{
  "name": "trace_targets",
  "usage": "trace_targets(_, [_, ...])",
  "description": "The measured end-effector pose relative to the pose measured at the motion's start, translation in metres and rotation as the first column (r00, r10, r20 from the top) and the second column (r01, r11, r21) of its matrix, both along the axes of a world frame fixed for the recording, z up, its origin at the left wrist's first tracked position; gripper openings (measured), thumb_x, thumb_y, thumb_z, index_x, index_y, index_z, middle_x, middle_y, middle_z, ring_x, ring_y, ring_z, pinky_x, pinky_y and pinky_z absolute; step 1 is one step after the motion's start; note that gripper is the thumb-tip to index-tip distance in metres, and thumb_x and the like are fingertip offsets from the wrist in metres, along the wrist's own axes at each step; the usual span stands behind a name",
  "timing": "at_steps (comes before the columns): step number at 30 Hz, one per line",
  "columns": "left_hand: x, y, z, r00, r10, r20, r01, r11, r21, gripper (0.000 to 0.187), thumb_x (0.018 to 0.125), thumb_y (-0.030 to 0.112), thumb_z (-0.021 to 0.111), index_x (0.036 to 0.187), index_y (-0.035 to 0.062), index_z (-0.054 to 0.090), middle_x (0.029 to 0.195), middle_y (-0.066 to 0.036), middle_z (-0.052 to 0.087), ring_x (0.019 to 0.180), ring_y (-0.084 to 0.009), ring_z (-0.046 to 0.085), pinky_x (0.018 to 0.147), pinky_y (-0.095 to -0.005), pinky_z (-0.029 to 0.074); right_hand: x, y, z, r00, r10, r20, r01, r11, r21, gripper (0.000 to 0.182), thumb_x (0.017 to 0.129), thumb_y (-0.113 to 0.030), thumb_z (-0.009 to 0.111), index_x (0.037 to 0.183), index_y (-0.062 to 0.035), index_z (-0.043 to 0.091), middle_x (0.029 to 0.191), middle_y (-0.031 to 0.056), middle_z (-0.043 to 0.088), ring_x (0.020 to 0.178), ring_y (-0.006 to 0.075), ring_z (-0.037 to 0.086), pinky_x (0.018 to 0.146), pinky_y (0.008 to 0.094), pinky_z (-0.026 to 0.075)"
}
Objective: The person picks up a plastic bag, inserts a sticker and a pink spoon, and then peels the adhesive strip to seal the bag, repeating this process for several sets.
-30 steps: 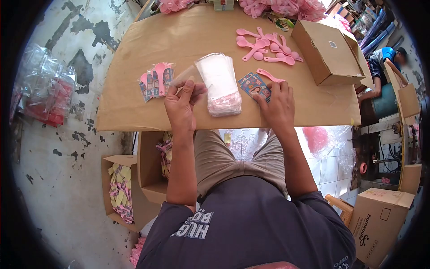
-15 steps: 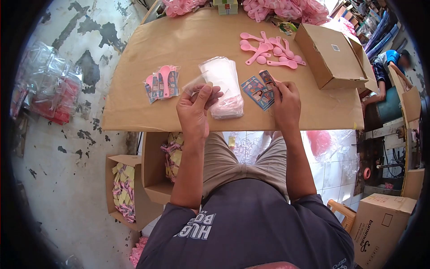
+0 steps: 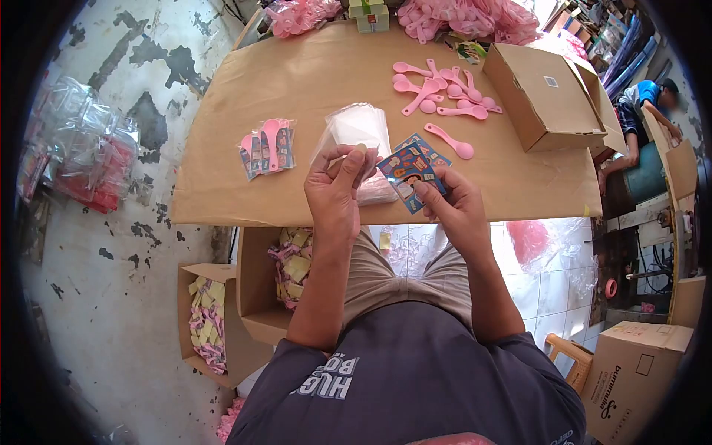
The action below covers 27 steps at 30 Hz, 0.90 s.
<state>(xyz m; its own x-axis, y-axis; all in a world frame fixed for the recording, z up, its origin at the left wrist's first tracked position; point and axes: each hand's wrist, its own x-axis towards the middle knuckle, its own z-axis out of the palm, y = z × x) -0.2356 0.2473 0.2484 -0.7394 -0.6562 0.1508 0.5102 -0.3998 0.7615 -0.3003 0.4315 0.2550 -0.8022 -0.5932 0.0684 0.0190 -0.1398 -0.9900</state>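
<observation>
My left hand (image 3: 337, 189) is closed in a pinch over the stack of clear plastic bags (image 3: 358, 127); a thin clear bag seems to be between its fingers. My right hand (image 3: 456, 208) grips a blue printed card (image 3: 409, 174) by its right side, close to the left fingertips. Behind it another blue card (image 3: 434, 150) lies on the table, and a single pink spoon (image 3: 450, 141) rests just beyond. Further back is a pile of pink spoons (image 3: 449, 89). Bagged cards with pink spoons on top (image 3: 268, 148) lie to the left.
An open cardboard box (image 3: 545, 96) stands on the table's (image 3: 334, 67) right. Bags of pink spoons (image 3: 467, 18) are at the back edge. Boxes of packed items (image 3: 208, 322) stand below at left. A person (image 3: 645, 104) sits at far right.
My right hand has moved left and lifted a blue card toward my left hand. A pink spoon now lies alone on the table, near where that hand was.
</observation>
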Motion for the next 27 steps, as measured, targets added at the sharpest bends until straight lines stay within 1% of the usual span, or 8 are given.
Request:
trace_targets(5, [0.003,0.0,0.0,1.0,-0.015,0.007,0.015,1.0,0.024,0.016,0.093,0.005,0.074,0.107,0.0024,0.066,0.1,-0.015,0.075,0.094,-0.0242,0.075,0.083,-0.032,0.064,0.003,-0.001,0.0,1.0,-0.014,-0.008,0.014,1.0,-0.027,0.019,0.1,-0.019,0.07,0.107,-0.0016,0.068,0.079,-0.0038,0.062,0.066,0.0014,0.054,0.058,0.0192,0.045])
trace_targets(9, [0.005,0.005,0.012,0.999,-0.024,0.03,0.022,0.998,0.064,0.017,0.093,0.004,0.074,0.108,0.0021,0.066,0.102,-0.015,0.075,0.096,-0.0229,0.075,0.085,-0.0308,0.063,0.007,-0.001,0.005,1.0,-0.028,-0.001,0.028,0.999,-0.023,0.019,0.1,-0.019,0.071,0.106,-0.0017,0.068,0.079,-0.0037,0.062,0.066,0.0015,0.054,0.058,0.0192,0.045])
trace_targets(12, [0.007,0.005,0.008,1.0,-0.02,0.009,0.019,0.998,0.064,0.016,0.094,0.003,0.073,0.109,0.0022,0.067,0.104,-0.016,0.075,0.098,-0.0218,0.074,0.085,-0.03,0.063,0.008,-0.002,0.005,0.999,-0.04,-0.03,0.04,0.999,0.007,0.019,0.1,-0.02,0.071,0.105,-0.0019,0.068,0.079,-0.0033,0.063,0.065,0.0017,0.054,0.058,0.0191,0.045])
trace_targets(16, [0.007,0.006,0.007,1.0,-0.016,0.007,0.016,0.998,0.059,0.016,0.095,0.004,0.072,0.11,0.0005,0.068,0.102,-0.016,0.076,0.095,-0.0223,0.075,0.083,-0.031,0.062,0.01,-0.005,0.007,0.999,-0.044,-0.018,0.044,0.999,-0.011,0.018,0.1,-0.02,0.071,0.104,-0.0019,0.068,0.078,-0.0032,0.063,0.065,0.0018,0.055,0.058,0.0192,0.046])
trace_targets(18, [0.01,0.008,0.014,0.996,-0.058,0.064,0.053,0.995,0.081,0.017,0.095,0.004,0.072,0.111,-0.0004,0.068,0.102,-0.016,0.076,0.094,-0.021,0.075,0.083,-0.0306,0.062,0.01,-0.007,0.006,0.999,-0.045,-0.028,0.044,0.999,-0.033,0.019,0.1,-0.02,0.071,0.103,-0.002,0.068,0.078,-0.0031,0.063,0.065,0.0018,0.055,0.058,0.0192,0.046])
trace_targets(21, [0.01,0.008,0.009,0.994,-0.09,0.059,0.087,0.995,0.05,0.018,0.095,0.006,0.072,0.112,0.001,0.067,0.106,-0.015,0.074,0.094,-0.019,0.074,0.083,-0.0298,0.063,0.011,-0.008,0.007,0.998,-0.049,-0.032,0.048,0.998,-0.048,0.019,0.1,-0.02,0.071,0.104,-0.0022,0.068,0.078,-0.0032,0.062,0.065,0.0019,0.055,0.058,0.0196,0.046])
trace_targets(25, [0.01,0.009,0.006,0.991,-0.12,0.054,0.118,0.993,0.028,0.018,0.096,0.006,0.072,0.112,0.0003,0.067,0.105,-0.015,0.074,0.092,-0.0181,0.074,0.081,-0.0304,0.063,0.008,-0.006,0.004,0.999,0.021,-0.044,-0.021,1.0,0.007,0.017,0.099,-0.019,0.071,0.104,-0.0022,0.069,0.077,-0.0039,0.062,0.065,0.0016,0.053,0.057,0.0199,0.042])
trace_targets(27, [0.011,0.011,0.007,0.982,-0.164,0.099,0.161,0.986,0.03,0.018,0.096,0.006,0.072,0.112,-0.0003,0.067,0.102,-0.014,0.075,0.088,-0.0172,0.074,0.078,-0.0307,0.063,0.004,-0.004,0.003,0.996,0.057,-0.066,-0.055,0.998,0.039,0.017,0.099,-0.018,0.071,0.105,-0.0022,0.069,0.077,-0.0043,0.061,0.064,0.0015,0.052,0.057,0.02,0.041])
